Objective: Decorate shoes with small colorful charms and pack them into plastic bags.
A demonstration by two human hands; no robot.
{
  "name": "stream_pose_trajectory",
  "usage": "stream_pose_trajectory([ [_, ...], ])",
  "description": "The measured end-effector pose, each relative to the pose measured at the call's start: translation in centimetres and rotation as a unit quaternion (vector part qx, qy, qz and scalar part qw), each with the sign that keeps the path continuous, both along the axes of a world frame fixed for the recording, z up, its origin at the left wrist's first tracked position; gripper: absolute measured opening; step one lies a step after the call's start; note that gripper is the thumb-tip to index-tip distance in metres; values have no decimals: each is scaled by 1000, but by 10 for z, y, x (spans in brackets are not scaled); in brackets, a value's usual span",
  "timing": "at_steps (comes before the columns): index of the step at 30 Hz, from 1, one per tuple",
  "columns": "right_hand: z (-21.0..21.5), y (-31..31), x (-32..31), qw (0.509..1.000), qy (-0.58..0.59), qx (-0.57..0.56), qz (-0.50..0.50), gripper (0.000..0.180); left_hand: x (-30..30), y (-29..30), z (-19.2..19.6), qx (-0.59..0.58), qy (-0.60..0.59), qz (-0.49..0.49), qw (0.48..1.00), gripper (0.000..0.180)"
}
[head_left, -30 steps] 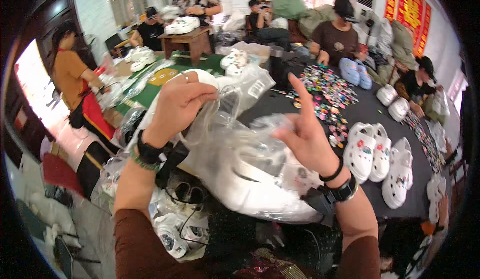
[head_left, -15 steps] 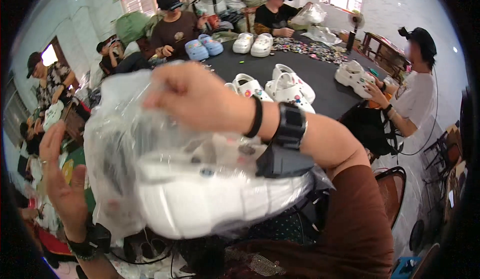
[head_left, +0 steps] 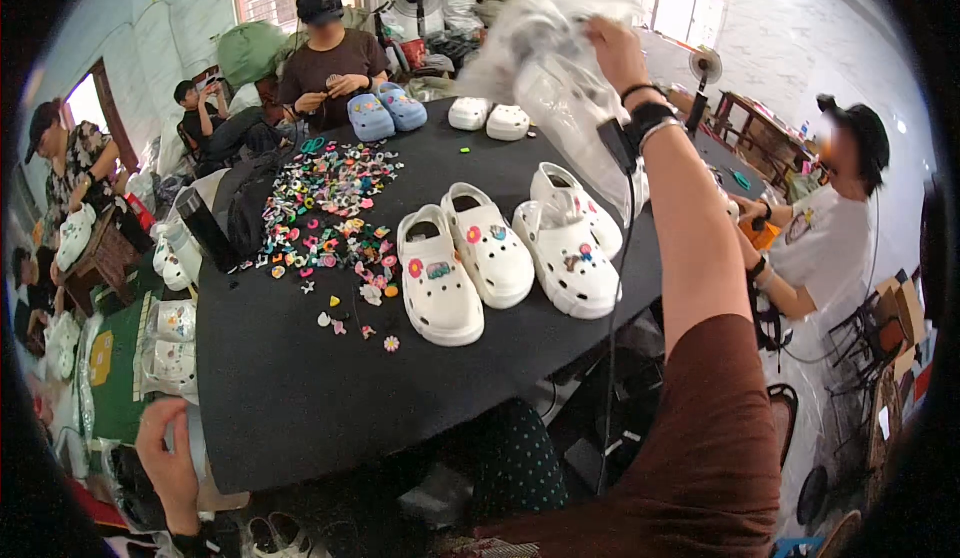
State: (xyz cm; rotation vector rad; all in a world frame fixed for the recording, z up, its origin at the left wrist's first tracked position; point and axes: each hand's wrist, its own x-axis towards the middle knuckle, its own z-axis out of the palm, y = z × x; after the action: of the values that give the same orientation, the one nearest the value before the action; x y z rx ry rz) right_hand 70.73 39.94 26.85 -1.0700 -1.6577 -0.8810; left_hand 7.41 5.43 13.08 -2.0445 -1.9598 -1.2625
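My right hand [head_left: 615, 53] is raised over the far right of the table, its fingers closed on a clear plastic bag [head_left: 560, 63]. The bag is blurred and bunched, and a pale, bulky form shows inside it, too smeared to make out fully. Below it stand two pairs of white clogs with colourful charms: one pair [head_left: 490, 248] at left, the other [head_left: 570, 258] at right with clear plastic in its opening. My left hand [head_left: 168, 458] hangs low beside the table's near left corner. Its fingers are loosely bent and apart, with nothing seen in them.
Small colourful charms [head_left: 335, 198] lie spread on the dark table [head_left: 330, 408], beside a black cylinder [head_left: 205, 228]. Blue clogs [head_left: 385, 113] and more white clogs [head_left: 490, 118] stand at the far side. Co-workers sit across and at right. Bagged clogs [head_left: 172, 343] lie at left.
My right hand has swung up, away and to the right with the plastic bag, uncovering the table and charms. My left hand has dropped lower.
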Motion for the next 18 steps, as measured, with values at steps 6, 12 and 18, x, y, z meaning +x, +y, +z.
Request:
stream_pose_trajectory([
  [6, -137, 57, 36, 878, -127, -297, -355, 21, -30, -19, -55, -112, -106, 91, 984, 13],
  [12, -188, 71, 83, 906, 99, -375, -169, 13, -23, -7, -63, -138, -149, 74, 976, 17],
  [18, -184, 58, 59, 891, 23, -421, -167, 17, -16, -14, -72, -118, -210, 60, 969, 17],
])
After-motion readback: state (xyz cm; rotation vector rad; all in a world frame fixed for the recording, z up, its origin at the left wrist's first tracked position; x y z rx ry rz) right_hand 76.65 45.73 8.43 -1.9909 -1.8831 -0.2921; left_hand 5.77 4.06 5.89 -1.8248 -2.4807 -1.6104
